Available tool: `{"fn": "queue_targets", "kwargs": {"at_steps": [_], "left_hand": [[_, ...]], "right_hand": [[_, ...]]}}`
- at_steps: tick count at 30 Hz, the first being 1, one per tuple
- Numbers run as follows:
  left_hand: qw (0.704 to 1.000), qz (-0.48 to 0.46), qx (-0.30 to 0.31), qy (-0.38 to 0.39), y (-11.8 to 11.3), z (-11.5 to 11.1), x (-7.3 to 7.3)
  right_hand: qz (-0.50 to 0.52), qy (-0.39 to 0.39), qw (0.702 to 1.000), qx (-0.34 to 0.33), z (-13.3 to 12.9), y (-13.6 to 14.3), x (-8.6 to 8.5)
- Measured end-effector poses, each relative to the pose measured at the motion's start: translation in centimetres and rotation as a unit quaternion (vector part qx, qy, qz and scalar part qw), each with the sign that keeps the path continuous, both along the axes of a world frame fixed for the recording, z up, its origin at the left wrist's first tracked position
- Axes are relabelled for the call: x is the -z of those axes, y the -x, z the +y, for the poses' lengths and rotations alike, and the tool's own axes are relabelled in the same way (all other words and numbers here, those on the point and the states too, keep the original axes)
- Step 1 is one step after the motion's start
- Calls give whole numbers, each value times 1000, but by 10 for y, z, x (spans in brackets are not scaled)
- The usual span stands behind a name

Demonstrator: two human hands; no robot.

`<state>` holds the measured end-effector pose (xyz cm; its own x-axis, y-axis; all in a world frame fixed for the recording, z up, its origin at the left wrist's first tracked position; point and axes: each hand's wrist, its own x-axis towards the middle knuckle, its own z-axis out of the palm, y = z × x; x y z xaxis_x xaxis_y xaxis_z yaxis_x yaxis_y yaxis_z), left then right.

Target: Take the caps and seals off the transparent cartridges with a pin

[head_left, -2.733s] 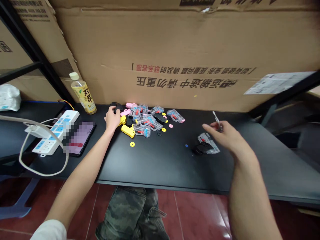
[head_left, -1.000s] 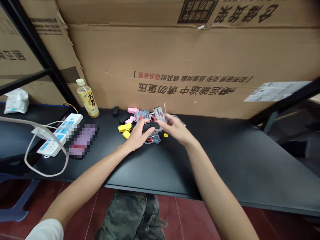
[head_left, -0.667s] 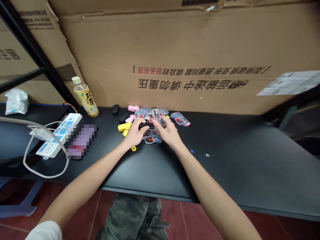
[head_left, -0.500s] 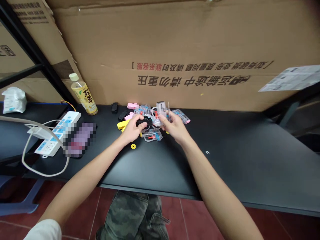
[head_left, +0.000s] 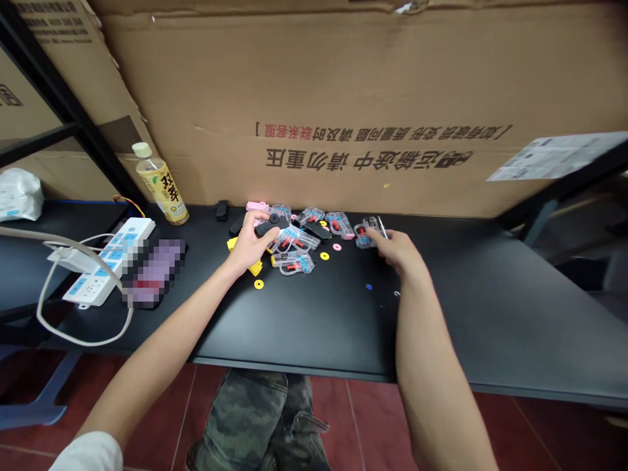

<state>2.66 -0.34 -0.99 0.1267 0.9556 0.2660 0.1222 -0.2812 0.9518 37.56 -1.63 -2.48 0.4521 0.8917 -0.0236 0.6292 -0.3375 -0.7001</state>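
My left hand (head_left: 248, 248) is closed on a black plastic piece (head_left: 267, 227), held between thumb and fingers over the left of the pile; a round black disc shows at its top. Further right, my right hand (head_left: 396, 250) is closed at the edge of a clear plastic toy gun (head_left: 364, 233) with red and blue parts inside. A thin pale rod (head_left: 382, 227) sticks up by its fingertips. Similar clear toy guns (head_left: 293, 263) lie between the hands, with another pink-ended one (head_left: 339, 224) to the right. Yellow pieces (head_left: 255, 267) and a pink piece (head_left: 257, 206) lie around my left hand.
Small discs lie on the black table (head_left: 304, 327): yellow (head_left: 259, 284), pink (head_left: 337, 247) and blue (head_left: 369, 286). To the left are a power strip (head_left: 110, 258) with cables, a blurred phone (head_left: 156, 271) and a drink bottle (head_left: 161, 186). Cardboard (head_left: 318, 78) stands behind.
My right hand has moved right, away from my left hand, with the clear toy gun. The pile between the hands now shows more fully. My left hand stays almost in place with the black piece.
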Motion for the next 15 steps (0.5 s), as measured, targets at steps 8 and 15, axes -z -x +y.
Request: {"fn": "queue_targets", "kwargs": {"at_steps": [8, 15], "left_hand": [[989, -111, 40, 90, -3, -5, -14], [976, -121, 25, 180, -5, -13, -25]], "right_hand": [[17, -119, 986, -119, -13, 42, -37], [61, -91, 884, -454, -35, 115, -58]]}}
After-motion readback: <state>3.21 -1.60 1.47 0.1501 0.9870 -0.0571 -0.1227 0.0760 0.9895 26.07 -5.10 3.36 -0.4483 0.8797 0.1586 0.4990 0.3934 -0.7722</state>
